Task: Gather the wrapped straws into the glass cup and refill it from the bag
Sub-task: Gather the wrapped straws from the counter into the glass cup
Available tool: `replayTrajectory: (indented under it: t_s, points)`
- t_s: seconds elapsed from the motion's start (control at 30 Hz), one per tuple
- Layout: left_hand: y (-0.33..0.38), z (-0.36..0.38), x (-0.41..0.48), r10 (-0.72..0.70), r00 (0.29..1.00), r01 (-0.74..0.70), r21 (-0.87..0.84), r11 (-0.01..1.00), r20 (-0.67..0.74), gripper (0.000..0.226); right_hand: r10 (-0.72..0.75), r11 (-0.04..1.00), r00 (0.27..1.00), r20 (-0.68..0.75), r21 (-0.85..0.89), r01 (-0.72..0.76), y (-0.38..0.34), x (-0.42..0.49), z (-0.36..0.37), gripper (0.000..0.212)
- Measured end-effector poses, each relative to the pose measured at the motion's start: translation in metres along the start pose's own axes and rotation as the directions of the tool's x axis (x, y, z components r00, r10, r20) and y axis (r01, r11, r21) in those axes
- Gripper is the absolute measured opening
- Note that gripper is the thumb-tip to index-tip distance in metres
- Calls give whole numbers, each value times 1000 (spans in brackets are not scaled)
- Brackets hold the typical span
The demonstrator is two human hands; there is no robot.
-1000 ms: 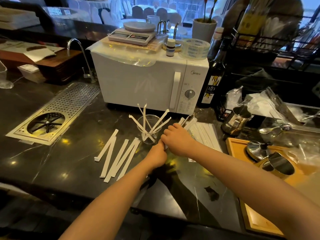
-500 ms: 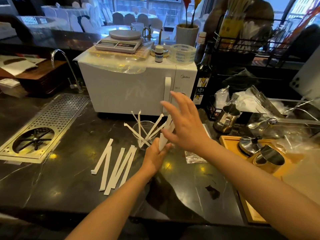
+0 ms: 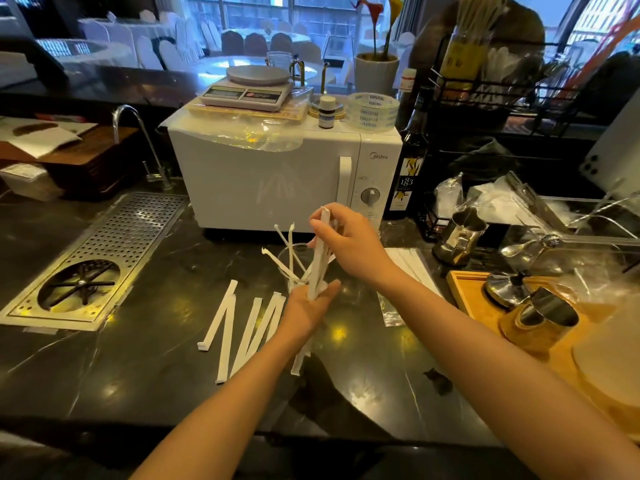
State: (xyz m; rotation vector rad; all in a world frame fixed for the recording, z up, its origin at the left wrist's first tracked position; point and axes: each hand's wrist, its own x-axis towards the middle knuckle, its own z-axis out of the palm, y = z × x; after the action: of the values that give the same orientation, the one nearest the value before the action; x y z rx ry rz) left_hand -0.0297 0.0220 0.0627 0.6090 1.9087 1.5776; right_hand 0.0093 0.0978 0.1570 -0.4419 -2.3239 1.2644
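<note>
A bundle of white wrapped straws [image 3: 319,258] stands almost upright just in front of the glass cup [image 3: 290,261]. My left hand [image 3: 308,304] grips the bundle's lower end, and my right hand [image 3: 349,245] pinches its top. The glass cup holds a few wrapped straws leaning outward and is partly hidden behind the bundle. Several loose wrapped straws [image 3: 242,327] lie on the dark counter left of my left hand. A clear bag of straws [image 3: 405,271] lies flat to the right, behind my right forearm.
A white microwave [image 3: 277,178] stands right behind the cup. A steel drip tray [image 3: 104,258] is set in the counter at the left. A steel jug [image 3: 457,237], a dark bottle [image 3: 408,168] and a wooden tray [image 3: 467,296] with metal cups crowd the right.
My right hand was spread open above the bundle half a second ago; now it is closed on the straws' top. The bundle has been stood up from the counter over the last second.
</note>
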Motion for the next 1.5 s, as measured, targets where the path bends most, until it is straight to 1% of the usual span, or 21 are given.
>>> replayTrajectory:
  t_s: [0.07, 0.23, 0.33, 0.47, 0.63, 0.73, 0.83, 0.9, 0.97, 1.03, 1.07, 1.1, 1.2, 1.33, 1.43, 1.5]
  points:
    - [0, -11, -2, 0, 1000, 0, -5, 1000, -12, 32, -8, 1000, 1000, 20, 23, 8, -4, 2, 10, 10]
    - [-1, -39, -10, 10, 999, -10, -6, 1000, -38, 30, -15, 999, 997, 78, 52, 11, -19, 2, 37, 23]
    - [-2, -58, -13, 30, 997, -28, 24, 999, -78, 35, -47, 998, 993, 109, 40, 43, -28, 3, 56, 23]
    - [-4, -87, -17, 39, 995, -37, 29, 999, -92, 35, -82, 997, 988, 132, 26, 79, -42, 7, 82, 24]
    - [-9, -129, -18, 104, 983, -90, 97, 991, -148, 36, -154, 985, 977, 147, -57, 163, -56, 11, 119, 29]
    - [-16, -153, -19, 129, 977, -111, 113, 987, -168, 35, -168, 974, 970, 178, -124, 191, -60, 10, 144, 32]
    - [-28, -174, -20, 132, 971, -105, 139, 985, -202, 37, -165, 942, 953, 256, -244, 229, -58, 8, 168, 35]
    - [-34, -184, -20, 130, 968, -103, 129, 986, -214, 32, -136, 912, 931, 338, -325, 251, -53, 5, 182, 37]
    - [-39, -189, -21, 126, 964, -111, 74, 991, -236, 27, -82, 877, 904, 420, -400, 266, -46, 1, 193, 40]
    - [-42, -189, -20, 72, 970, -99, -108, 989, -232, 33, -36, 849, 876, 481, -447, 280, -40, -4, 201, 42]
    - [-43, -189, -21, 43, 975, -83, -179, 980, -219, 36, -18, 841, 868, 495, -463, 281, -38, -6, 203, 44]
    - [-44, -189, -21, 17, 978, -62, -215, 975, -207, 37, -3, 837, 867, 499, -473, 276, -37, -8, 205, 46]
    - [-47, -191, -21, -7, 984, -38, -245, 969, -180, 35, 12, 837, 872, 490, -481, 259, -36, -9, 208, 50]
    - [-56, -193, -10, -23, 975, -14, -164, 986, -219, 32, 10, 867, 867, 499, -435, 241, -35, -7, 209, 56]
    - [-55, -197, -9, 35, 971, -52, -67, 996, -237, 25, -13, 922, 881, 474, -335, 194, -34, -1, 204, 57]
    - [-51, -202, -12, 63, 967, -77, -47, 996, -247, 25, -26, 940, 904, 426, -297, 167, -33, 6, 194, 58]
